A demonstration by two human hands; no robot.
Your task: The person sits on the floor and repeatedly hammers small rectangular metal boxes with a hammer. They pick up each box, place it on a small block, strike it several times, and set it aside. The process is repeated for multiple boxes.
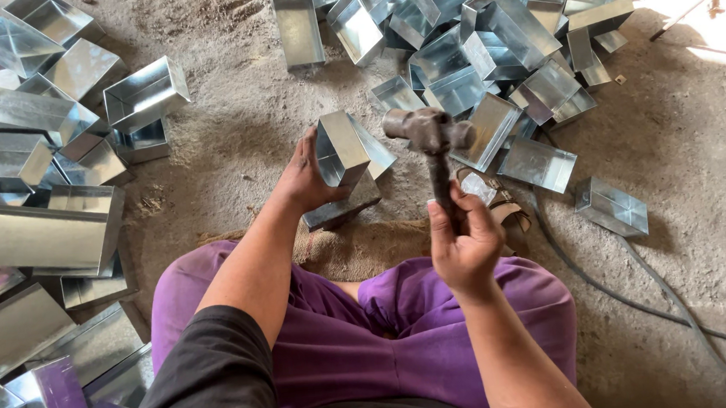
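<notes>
**Hammer raised over a sheet-metal box held on an iron block**

The view looked down from the head of a seated person in purple trousers (339,342) and a black sleeve (213,376), on a dusty concrete floor (230,128). The left hand (303,181) was closed around the near-left side of a small open sheet-metal box (344,150), thumb and fingers wrapped on its wall. The box stood tilted on one edge, its open mouth turned left and far, and rested on a flat dark iron block (342,210) that lay on a piece of sacking (340,248) just beyond the knees. The right hand (465,244) was clenched around the lower end of a hammer handle; the hammer (428,131) stood nearly upright, its rusty head in the air just right of the box and apart from it. A heap of similar shiny boxes (487,33) lay far and right. Larger boxes and trays (41,226) were stacked along the left. One single box (610,206) lay alone on the right, beside a grey cable (607,289) that curved across the floor.
</notes>
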